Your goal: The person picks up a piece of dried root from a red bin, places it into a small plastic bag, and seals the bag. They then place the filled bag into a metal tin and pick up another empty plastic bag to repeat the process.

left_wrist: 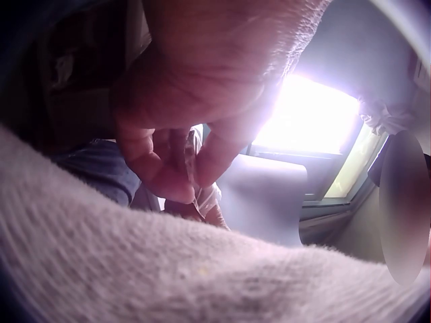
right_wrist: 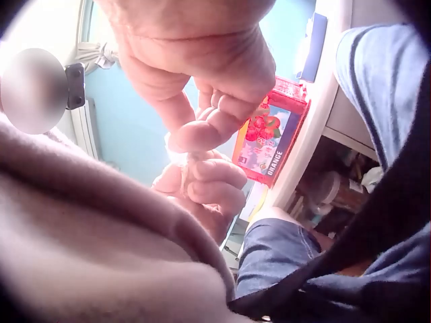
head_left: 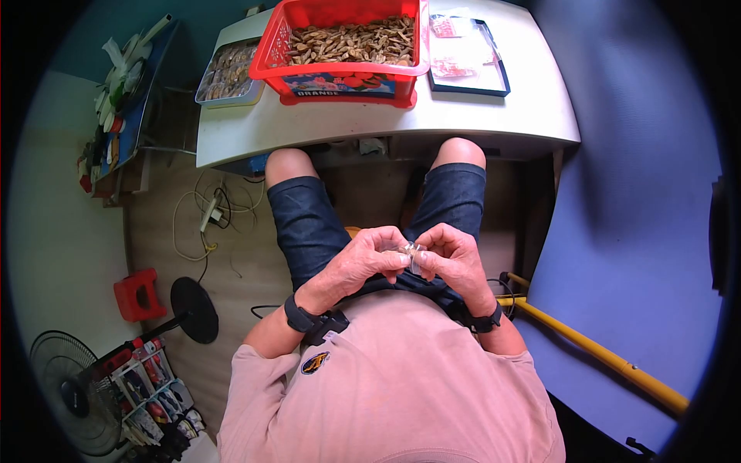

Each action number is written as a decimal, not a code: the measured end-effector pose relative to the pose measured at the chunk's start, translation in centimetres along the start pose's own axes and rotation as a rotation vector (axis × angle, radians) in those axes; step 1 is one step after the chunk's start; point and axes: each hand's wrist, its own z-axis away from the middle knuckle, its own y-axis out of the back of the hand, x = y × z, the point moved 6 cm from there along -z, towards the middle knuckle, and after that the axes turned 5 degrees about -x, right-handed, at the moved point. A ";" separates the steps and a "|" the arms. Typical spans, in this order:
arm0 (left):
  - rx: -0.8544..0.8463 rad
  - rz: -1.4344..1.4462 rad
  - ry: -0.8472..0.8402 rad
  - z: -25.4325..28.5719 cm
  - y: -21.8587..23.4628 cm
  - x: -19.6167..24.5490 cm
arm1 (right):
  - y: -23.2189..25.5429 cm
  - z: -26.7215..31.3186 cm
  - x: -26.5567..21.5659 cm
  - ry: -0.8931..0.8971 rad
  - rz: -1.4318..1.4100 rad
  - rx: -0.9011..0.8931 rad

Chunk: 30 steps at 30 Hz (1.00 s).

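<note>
The small clear plastic piece (head_left: 416,267) is in the air btwn both hands, in front of the belly & above the lap. The L hand (head_left: 351,266) pinches it w/ thumb and fingers from its left side; the R hand (head_left: 457,261) pinches it from its right side. So no hand is clearly nearer: fingertips of both meet at the piece, very close to each other. A bit of it shows btwn the two thumbs, on the side of the body. In the left wrist view, its thin edge runs approx. up-down btwn the fingertips; its full long axis I cannot tell, bc fingers cover much of it.

The red basket (head_left: 340,72) w/ brown pieces (head_left: 355,42) stands on the white table (head_left: 494,119), beyond the knees, well apart from the hands. The dark-edged tray (head_left: 472,91) is to the right of it.
</note>
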 end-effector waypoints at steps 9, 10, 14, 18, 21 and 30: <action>-0.050 -0.043 0.028 -0.1 -0.6 0.1 | 0.1 0.7 -0.4 0.075 -0.021 0.051; -0.050 -0.044 0.028 -0.1 -0.6 0.0 | 0.2 0.6 -0.3 0.074 -0.020 0.052; -0.050 -0.053 0.025 0.0 -1.0 0.1 | 0.2 0.5 0.0 0.064 -0.019 0.046; -0.040 -0.060 0.036 0.2 -1.0 0.0 | 0.1 0.2 -0.3 0.019 0.018 0.022; -0.038 -0.040 0.044 0.2 -0.9 -0.2 | -0.1 0.1 0.3 -0.065 0.088 -0.039; -0.046 -0.085 0.021 0.1 -0.7 0.1 | -0.4 0.0 0.8 0.041 0.180 0.001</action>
